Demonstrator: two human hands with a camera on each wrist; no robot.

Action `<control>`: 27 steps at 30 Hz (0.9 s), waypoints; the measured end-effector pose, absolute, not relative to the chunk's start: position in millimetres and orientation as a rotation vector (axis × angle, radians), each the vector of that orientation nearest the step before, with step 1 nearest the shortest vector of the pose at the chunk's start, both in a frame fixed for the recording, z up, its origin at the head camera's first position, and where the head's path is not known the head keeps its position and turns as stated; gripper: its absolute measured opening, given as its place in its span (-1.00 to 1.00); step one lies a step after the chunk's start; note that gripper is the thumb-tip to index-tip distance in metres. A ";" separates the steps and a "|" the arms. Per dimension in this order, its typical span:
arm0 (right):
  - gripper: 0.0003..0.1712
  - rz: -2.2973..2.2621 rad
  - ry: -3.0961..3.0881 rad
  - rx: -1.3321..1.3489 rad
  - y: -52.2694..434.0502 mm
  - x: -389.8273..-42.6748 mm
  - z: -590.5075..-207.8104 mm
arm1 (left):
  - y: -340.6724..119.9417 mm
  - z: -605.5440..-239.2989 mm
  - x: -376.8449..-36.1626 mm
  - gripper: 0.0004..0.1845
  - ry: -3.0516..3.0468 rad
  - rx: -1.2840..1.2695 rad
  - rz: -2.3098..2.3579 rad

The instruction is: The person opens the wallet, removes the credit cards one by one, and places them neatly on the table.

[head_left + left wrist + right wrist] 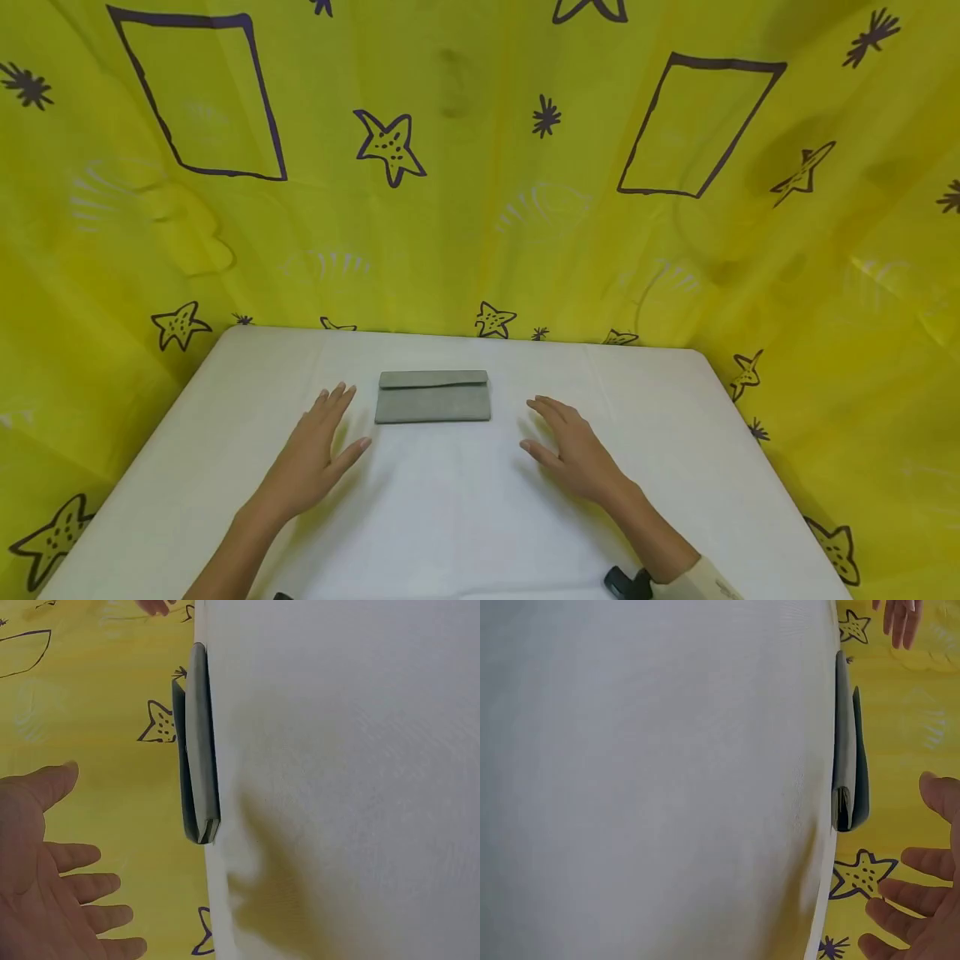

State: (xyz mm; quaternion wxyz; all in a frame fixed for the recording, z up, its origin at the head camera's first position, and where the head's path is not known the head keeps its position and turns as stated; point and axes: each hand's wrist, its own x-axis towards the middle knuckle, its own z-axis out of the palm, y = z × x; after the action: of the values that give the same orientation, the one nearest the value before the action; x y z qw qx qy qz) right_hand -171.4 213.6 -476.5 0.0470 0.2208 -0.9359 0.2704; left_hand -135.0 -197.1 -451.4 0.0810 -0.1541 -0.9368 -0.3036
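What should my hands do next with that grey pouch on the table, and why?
Probably bring both hands inward to touch the pouch's short ends. It lies flat and closed on the table, flap folded over, between the two hands. The left hand and right hand hover open on either side, apart from it, so neither holds anything yet.

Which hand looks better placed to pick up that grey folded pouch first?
Probably the left hand: its fingertips lie nearer the grey pouch, beside its left end. The right hand hovers farther from the right end. Both are open and touch nothing.
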 end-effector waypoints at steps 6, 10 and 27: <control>-0.31 0.840 -2.792 0.719 205.2 -179.3 -474.4 | -194.3 -452.9 -143.9 -0.21 -2.790 -0.461 -0.994; -0.36 0.903 -2.747 0.755 198.3 -186.6 -472.8 | -192.8 -457.1 -152.1 -0.22 -2.785 -0.459 -1.047; -0.50 1.259 -2.711 0.707 165.7 -218.3 -467.0 | -183.8 -470.7 -184.1 -0.22 -2.826 -0.430 -1.042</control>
State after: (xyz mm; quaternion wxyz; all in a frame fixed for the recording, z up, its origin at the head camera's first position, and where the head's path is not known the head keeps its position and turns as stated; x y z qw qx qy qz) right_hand -218.3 165.7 -467.0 0.0352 0.2300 -0.8820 0.4098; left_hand -184.1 -183.8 -470.7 0.0497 -0.1413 -0.9277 -0.3419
